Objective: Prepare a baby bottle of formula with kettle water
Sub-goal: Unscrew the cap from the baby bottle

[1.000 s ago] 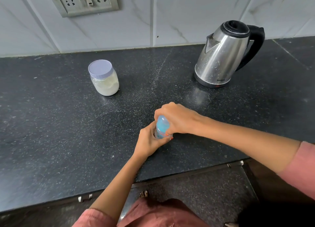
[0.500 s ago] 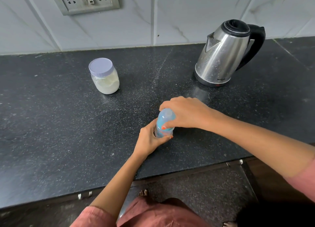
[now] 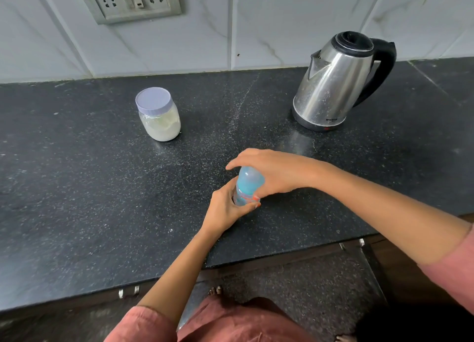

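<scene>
Left hand [image 3: 225, 209] grips the translucent blue plastic baby bottle [image 3: 241, 199], upright. Right hand [image 3: 274, 172], directly above, grasps its domed cap [image 3: 250, 178] and has rotated since earlier (unscrewing, evidently). Filling cannot begin yet.

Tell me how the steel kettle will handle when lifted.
The kettle looks rigid steel, probably heavy if filled; its fill level is hidden. Its wide base suggests it resists tipping; the black handle offers a firm grip.

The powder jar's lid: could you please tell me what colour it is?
The lid is pale lilac, clearest in the head view.
</scene>
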`<state>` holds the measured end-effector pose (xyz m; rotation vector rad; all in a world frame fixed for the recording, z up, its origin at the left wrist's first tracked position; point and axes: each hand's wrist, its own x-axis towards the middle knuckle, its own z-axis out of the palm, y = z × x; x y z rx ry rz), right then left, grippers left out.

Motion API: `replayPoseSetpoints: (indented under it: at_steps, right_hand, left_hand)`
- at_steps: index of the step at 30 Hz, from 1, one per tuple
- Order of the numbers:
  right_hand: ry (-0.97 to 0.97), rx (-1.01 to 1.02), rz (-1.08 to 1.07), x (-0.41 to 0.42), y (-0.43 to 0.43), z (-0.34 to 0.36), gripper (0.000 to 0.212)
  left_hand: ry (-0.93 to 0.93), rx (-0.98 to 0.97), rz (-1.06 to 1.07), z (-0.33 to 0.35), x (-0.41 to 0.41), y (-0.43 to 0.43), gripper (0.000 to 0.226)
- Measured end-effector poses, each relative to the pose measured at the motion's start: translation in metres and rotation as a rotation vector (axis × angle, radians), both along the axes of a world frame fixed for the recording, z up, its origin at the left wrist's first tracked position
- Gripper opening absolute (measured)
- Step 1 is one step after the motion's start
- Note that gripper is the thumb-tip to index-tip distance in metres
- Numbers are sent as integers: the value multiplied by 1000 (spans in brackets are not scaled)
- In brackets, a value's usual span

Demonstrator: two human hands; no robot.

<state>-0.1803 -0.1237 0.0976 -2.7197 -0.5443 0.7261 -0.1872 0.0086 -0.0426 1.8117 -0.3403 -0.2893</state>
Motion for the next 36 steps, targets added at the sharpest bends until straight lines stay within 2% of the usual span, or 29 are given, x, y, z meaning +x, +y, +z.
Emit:
replayPoseSetpoints:
  at_steps: [1, 4, 8, 11, 15, 20, 26, 30, 33, 36]
  right_hand:
    - [-31, -29, -47, -1, -1, 1, 63]
    - [-158, -113, -118, -3, -2, 4, 54]
    - [-84, -42, -91, -2, 0, 3, 50]
    - [-52, 53, -56, -2, 1, 2, 55]
    - [-44, 82, -53, -3, -1, 3, 47]
    - [-182, -76, -148, -7, -2, 2, 50]
    - [-61, 80, -37, -2, -1, -2, 45]
    - [-38, 115, -23, -3, -3, -3, 41]
    - [-119, -7, -93, -5, -4, 0, 49]
    - [-175, -124, -83, -7, -4, 2, 47]
  left_hand:
    - [3, -8, -7, 0, 0, 0, 50]
    - [-1, -6, -14, -2, 0, 0, 54]
    - [8, -14, -4, -6, 0, 0, 53]
    - [-7, -2, 6, -4, 0, 0, 54]
    - [-7, 4, 8, -3, 0, 0, 55]
    - [-4, -16, -3, -3, -1, 0, 56]
    - [-6, -10, 13, -5, -1, 0, 54]
    - [-13, 4, 12, -4, 0, 0, 52]
    - [-16, -14, 2, -5, -1, 1, 54]
    - [-21, -9, -1, -5, -1, 0, 54]
